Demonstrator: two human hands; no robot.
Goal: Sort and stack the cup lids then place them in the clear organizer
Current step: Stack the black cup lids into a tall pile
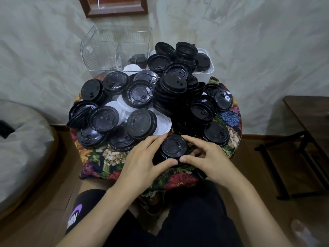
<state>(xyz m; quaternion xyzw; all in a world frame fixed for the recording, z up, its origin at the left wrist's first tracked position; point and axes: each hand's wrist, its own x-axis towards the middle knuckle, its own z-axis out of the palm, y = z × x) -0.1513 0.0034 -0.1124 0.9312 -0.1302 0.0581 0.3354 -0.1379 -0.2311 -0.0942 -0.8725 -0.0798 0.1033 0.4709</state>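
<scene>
Round table (99, 157) under a floral cloth was nearly buried in a loose pile of black lids (138, 93), with a few white lids (162, 123) mixed in underneath. Clear organizer (92, 49) stood at the far edge, left of centre, a dark ribbed stack already in its right compartment. White tub (207, 72) sat just beside it, heaped with more black lids. At the near edge was a short stack of black lids (173, 148), on or just over the cloth, couldn't tell which, cupped between both hands. Left hand (142, 157) curled round its left side and right hand (211, 157) round its right, thumbs nearly meeting at the near rim. Fingers (156, 139) were clamped on the stack's edge from both sides. The lids looked like thin moulded plastic: very light, springy, smooth, probably a bit slippery. Nested lids would likely slide or fan out if tilted. Best hold would be the rims from opposite sides, squeezed lightly and kept upright, since hard pressure would probably buckle them.
</scene>
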